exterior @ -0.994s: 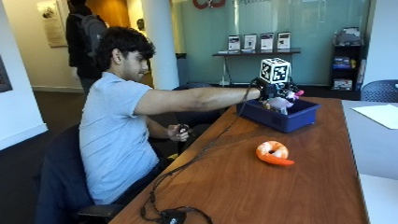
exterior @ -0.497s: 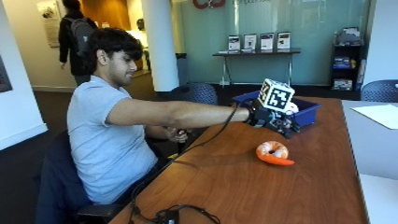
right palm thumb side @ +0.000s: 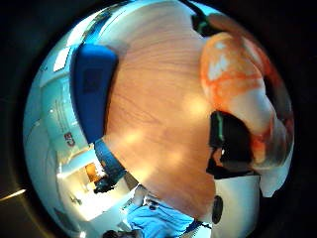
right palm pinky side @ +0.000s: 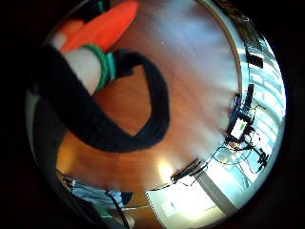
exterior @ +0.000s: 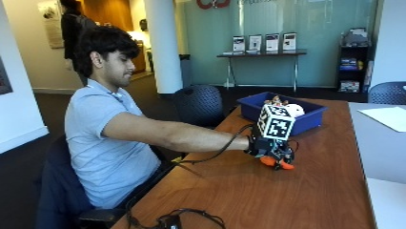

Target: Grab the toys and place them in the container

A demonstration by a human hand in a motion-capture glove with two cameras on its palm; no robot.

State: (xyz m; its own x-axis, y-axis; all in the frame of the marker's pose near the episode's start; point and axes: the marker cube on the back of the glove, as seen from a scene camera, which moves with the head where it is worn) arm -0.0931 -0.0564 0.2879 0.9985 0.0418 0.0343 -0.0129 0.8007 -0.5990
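Note:
In the outside view my gloved right hand [exterior: 269,147] lies on top of an orange and white toy [exterior: 278,163] on the wooden table [exterior: 254,200], fingers curled over it. Only the toy's lower edge peeks out from under the hand. The thumb side palm view shows the toy [right palm thumb side: 233,84] close against the palm; its orange part [right palm pinky side: 102,28] also shows in the little finger side view. The blue container [exterior: 312,122] stands just beyond the hand, apart from it, with a white toy [exterior: 294,110] and another small one inside. The same container [right palm thumb side: 91,94] shows across the bare wood.
A black cable [exterior: 184,218] lies coiled near the table's near end. A sheet of paper [exterior: 387,117] rests on the adjoining table to the right. A dark chair [exterior: 200,102] stands behind the table's left edge.
My hand has come away from the blue container, moved back along the table and lowered onto the orange toy, which now lies mostly hidden under it.

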